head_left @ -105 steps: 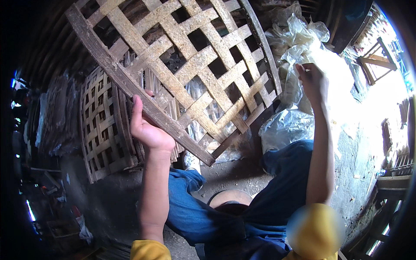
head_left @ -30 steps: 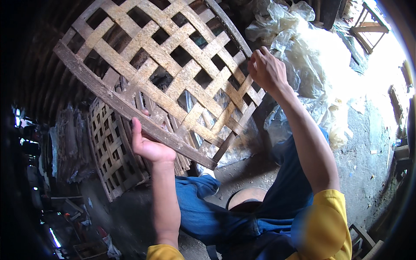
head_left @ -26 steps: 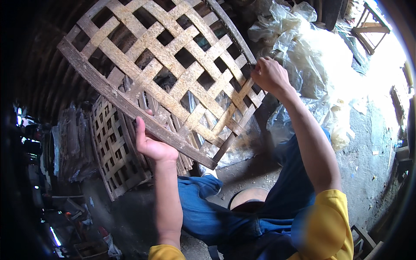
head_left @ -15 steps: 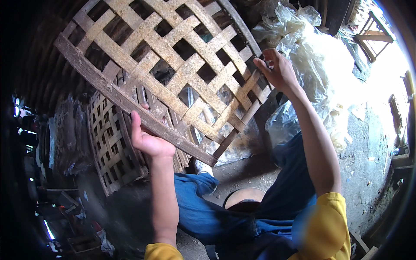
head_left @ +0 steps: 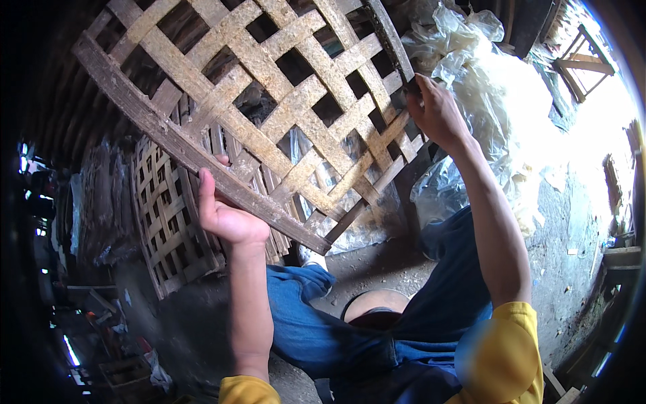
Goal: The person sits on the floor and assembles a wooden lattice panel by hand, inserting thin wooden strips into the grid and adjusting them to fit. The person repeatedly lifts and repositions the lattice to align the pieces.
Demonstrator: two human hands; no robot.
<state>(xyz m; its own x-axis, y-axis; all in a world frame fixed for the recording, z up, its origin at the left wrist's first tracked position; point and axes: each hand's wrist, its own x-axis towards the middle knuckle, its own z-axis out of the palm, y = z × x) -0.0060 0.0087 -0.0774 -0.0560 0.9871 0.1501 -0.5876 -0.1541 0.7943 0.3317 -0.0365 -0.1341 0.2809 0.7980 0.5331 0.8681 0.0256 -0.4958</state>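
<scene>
A large woven slat panel (head_left: pixel 291 111) in a dark wooden frame fills the upper middle of the view, tilted in front of me. Its pale strips cross diagonally with square gaps between them. My left hand (head_left: pixel 232 219) grips the lower-left frame bar, thumb on the near face and fingers behind it, partly hidden. At the right frame bar, my right hand (head_left: pixel 437 111) holds the edge with curled fingers. Behind the panel on the left, more woven panels (head_left: pixel 165 222) stand stacked on edge.
Crumpled clear plastic sheeting (head_left: pixel 471 87) lies heaped at the upper right. A round stool seat (head_left: pixel 377 303) shows between my legs. At the far right stands a small wooden frame (head_left: pixel 585 64). Dark bundled material (head_left: pixel 111 209) and clutter line the left side.
The panel has shifted slightly, its left end moving a little to the left. My right hand's fingers have closed more around the right frame edge.
</scene>
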